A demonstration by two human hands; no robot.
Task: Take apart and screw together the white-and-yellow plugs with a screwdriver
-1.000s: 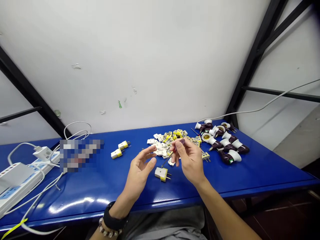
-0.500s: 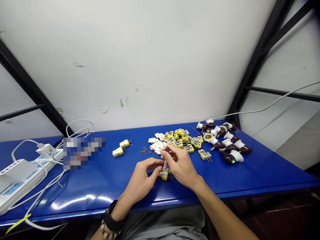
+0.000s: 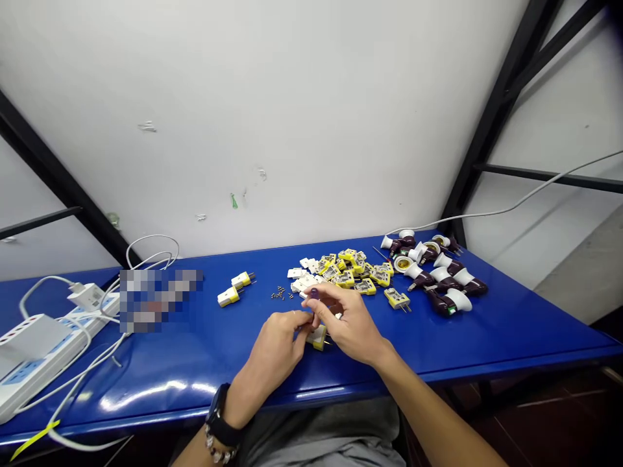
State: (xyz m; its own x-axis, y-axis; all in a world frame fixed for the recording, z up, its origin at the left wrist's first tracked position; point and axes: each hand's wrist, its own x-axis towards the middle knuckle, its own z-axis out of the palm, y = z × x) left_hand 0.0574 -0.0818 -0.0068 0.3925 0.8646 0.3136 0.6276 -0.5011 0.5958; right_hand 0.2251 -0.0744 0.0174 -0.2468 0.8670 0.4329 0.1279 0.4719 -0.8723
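Note:
My left hand rests on the blue table with its fingers pinched on a white and yellow plug that lies on the table. My right hand is closed round a small screwdriver with a dark purple handle, held upright over the plug. Just behind my hands lies a heap of white and yellow plug halves. A few tiny screws lie left of that heap.
Two assembled yellow and white plugs lie further left. Several maroon and white lamp sockets are heaped at the right, with a white cable running off. A white power strip with a charger and cables sits at the far left.
Both hands came down from the air onto the plug on the table. The left hand took hold of the plug and the right hand brought the screwdriver over it.

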